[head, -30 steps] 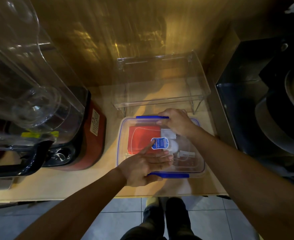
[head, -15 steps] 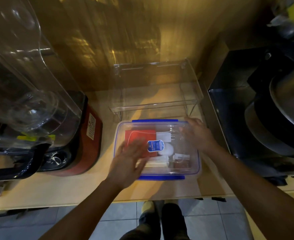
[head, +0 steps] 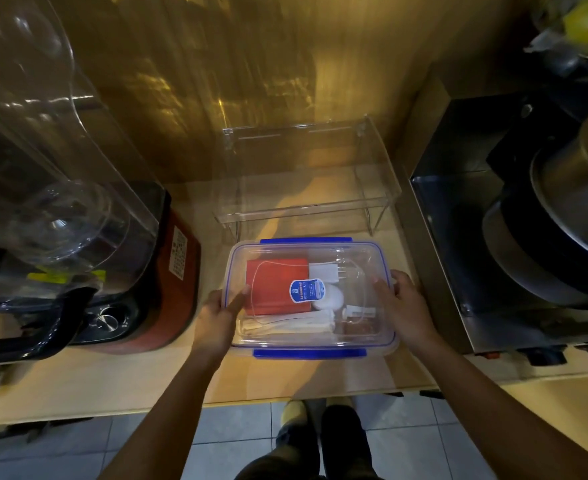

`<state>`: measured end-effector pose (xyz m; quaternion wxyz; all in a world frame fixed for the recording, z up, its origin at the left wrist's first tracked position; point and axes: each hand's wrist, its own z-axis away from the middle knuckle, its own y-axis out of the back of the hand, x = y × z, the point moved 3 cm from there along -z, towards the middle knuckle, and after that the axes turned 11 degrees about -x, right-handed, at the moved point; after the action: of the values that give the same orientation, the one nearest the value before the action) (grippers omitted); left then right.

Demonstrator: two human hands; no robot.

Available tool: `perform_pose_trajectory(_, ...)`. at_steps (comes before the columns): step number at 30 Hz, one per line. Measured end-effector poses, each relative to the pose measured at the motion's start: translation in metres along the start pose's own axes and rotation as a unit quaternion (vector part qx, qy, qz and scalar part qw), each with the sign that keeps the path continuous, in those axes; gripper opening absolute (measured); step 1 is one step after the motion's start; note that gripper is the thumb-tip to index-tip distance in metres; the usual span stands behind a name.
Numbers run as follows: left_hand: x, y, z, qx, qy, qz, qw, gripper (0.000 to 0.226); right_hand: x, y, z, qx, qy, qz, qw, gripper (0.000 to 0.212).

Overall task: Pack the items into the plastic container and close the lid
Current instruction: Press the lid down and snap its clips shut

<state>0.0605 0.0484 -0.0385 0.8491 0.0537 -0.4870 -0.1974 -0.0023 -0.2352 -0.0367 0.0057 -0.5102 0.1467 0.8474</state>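
Wood table carries: blender at left, lidded container centre near front edge, clear stand just behind it, metal box right.

Dim, warm yellow light falls on the middle of the frame, leaving a bright patch on the worktop and streaky glare on the wall above. The right and lower corners sink into shadow. Straight lines bow toward the edges, and the clear jug at upper left looks soft.

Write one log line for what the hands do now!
left hand: grips container left side | right hand: grips right side | lid: on
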Motion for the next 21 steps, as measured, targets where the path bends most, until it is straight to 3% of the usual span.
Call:
perform_pose_trajectory(3,0.006,0.003,0.003,0.001,-0.011,0.037,0.999,0.019,-0.007,0.0,-0.001,0.015,0.002,-0.01,1.0,0.015)
perform_pose_trajectory(9,0.027,0.014,0.026,0.024,0.016,0.075,0.997,0.023,-0.044,0.017,0.007,0.005,-0.016,0.004,1.0,0.019)
perform_pose_trajectory(14,0.071,0.037,0.054,-0.08,0.014,-0.009,0.997,0.032,-0.099,0.051,0.025,-0.064,0.015,0.007,0.998,0.013)
perform_pose_trajectory(18,0.108,0.05,0.07,-0.185,-0.018,0.101,0.977,0.038,-0.14,0.073,0.031,-0.064,0.068,0.019,0.995,0.015)
perform_pose_trajectory(21,0.142,0.055,0.074,-0.173,-0.078,0.154,0.97,0.032,-0.167,0.08,0.023,-0.056,0.098,0.012,0.994,0.012)
